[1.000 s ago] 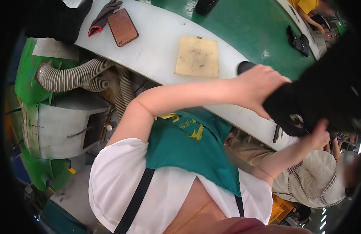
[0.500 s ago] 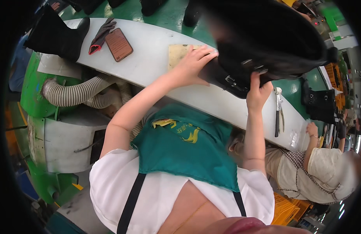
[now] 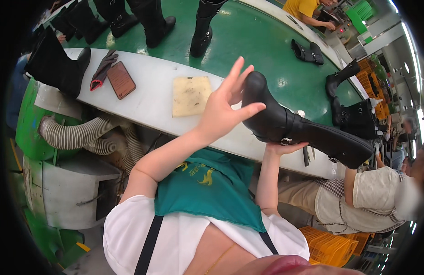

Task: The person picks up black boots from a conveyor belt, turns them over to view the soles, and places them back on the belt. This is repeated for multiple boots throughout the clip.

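A tall black boot [image 3: 303, 130] with buckled straps lies sideways above the white bench [image 3: 148, 75], its toe to the left and its shaft out to the right. From below, my right hand [image 3: 285, 147] holds it around the ankle strap and buckle; part of that hand is hidden behind the boot. My left hand [image 3: 223, 110] is raised at the toe with fingers spread, its thumb near the leather. Whether the fingertips touch the toe I cannot tell. On the bench beside my left hand lies a stained yellowish pad [image 3: 190, 96].
A reddish-brown phone-shaped item [image 3: 121, 80] and a dark glove [image 3: 103, 69] lie at left, by a standing black boot [image 3: 60, 64]. Several boots stand on the green surface [image 3: 253, 46] beyond. A tool handle [image 3: 306, 156] shows under the held boot. A co-worker [image 3: 358, 192] is at right.
The boot has come down and turned, so its toe now points left and its whole side shows. My left hand has opened off it; my right hand now supports it from underneath.
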A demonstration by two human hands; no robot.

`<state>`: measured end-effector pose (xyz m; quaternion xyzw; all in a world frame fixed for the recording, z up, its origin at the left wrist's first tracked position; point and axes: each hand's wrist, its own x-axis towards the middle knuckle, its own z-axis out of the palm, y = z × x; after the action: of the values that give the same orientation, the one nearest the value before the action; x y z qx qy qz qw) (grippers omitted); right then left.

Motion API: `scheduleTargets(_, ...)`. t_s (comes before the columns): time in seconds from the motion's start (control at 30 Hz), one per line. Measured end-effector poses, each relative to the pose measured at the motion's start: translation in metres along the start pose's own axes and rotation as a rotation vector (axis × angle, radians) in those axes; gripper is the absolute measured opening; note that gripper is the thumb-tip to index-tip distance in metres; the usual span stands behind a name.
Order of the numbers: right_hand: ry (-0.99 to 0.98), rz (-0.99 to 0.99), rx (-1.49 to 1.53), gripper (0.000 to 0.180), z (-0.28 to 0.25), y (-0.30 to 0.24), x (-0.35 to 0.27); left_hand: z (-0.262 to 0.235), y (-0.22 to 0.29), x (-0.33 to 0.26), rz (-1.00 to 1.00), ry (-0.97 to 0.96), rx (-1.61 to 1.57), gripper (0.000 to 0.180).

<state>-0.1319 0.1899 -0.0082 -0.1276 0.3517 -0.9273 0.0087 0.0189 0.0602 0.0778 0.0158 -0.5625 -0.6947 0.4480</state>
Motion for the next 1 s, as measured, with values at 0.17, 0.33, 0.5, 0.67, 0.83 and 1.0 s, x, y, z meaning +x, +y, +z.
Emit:
scheduleTargets(0.17, 0.065, 0.037, -0.011, 0.073, -0.004, -0.002, -0.002, 0.006, -0.009, -0.002, 0.063, -0.069, 0.252, 0.074)
scheduleTargets(0.33, 0.027, 0.318, 0.003, 0.062, -0.02, -0.007, -0.019, -0.018, -0.029, 0.018, -0.177, 0.034, 0.325, 0.063)
scheduleTargets(0.5, -0.307, 0.624, -0.091, 0.053, -0.022, -0.007, -0.022, -0.057, -0.066, 0.043, -0.586, 0.143, -0.092, 0.057)
scheduleTargets(0.67, -0.323, 0.791, 0.099, 0.047, -0.025, -0.013, 0.041, -0.074, -0.083, 0.042, -0.599, 0.117, -0.193, 0.05)
scheduleTargets(0.83, -0.125, 1.106, 0.123, 0.049, -0.008, -0.033, 0.068, -0.059, -0.063, 0.057, -0.442, -0.084, -0.127, 0.048)
scheduleTargets(1.0, -0.28, 1.143, 0.323, 0.047, -0.038, -0.01, 0.077, -0.051, -0.048, 0.068, -0.409, -0.191, -0.035, 0.048)
